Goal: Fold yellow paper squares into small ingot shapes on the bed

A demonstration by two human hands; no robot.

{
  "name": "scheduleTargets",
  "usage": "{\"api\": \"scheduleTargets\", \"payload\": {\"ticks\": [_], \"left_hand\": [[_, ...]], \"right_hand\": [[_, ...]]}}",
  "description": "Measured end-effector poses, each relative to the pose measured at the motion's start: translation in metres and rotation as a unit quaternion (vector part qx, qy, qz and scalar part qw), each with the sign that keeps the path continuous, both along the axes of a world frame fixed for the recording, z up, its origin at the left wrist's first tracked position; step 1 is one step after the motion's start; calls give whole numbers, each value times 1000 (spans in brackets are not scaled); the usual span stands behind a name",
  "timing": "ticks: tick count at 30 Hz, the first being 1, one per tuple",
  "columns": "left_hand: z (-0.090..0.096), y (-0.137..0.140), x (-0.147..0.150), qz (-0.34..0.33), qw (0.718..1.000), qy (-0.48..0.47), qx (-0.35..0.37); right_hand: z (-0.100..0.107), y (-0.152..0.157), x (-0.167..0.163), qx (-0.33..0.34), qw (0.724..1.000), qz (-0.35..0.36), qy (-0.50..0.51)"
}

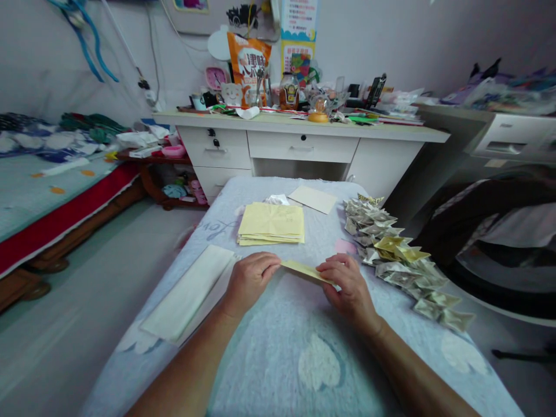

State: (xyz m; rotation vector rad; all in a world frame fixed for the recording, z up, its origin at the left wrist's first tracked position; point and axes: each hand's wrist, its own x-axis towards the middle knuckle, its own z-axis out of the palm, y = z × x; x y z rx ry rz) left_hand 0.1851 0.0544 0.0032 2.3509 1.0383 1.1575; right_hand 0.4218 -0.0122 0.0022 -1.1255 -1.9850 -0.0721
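Observation:
A narrow strip of folded yellow paper (302,269) is stretched between my two hands, just above the cloth-covered table. My left hand (252,280) pinches its left end between thumb and fingers. The right end is gripped by my right hand (346,285), with the fingers on top and the thumb below. Beyond the strip lies a stack of yellow paper sheets (271,223). To the right runs a long row of folded silver and gold paper pieces (391,249). Long whitish paper (191,292) rests beside my left forearm.
A pale card (313,198) and crumpled white tissue (277,200) lie behind the stack. A pink slip (345,247) sits near the folded pieces. At the far end stands a white desk (299,145) with clutter on top. A bed (52,197) is on the left, a washing machine (512,139) on the right.

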Motion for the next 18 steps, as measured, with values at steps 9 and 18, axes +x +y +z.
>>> {"api": "scheduleTargets", "payload": {"ticks": [9,18], "left_hand": [[-11,-6,17,1,905,-168,-391],[-16,-8,18,-8,989,34,-143]], "right_hand": [[-8,-14,-12,-34,996,-39,-72],[-10,-12,-20,-212,968,48,-126]]}}
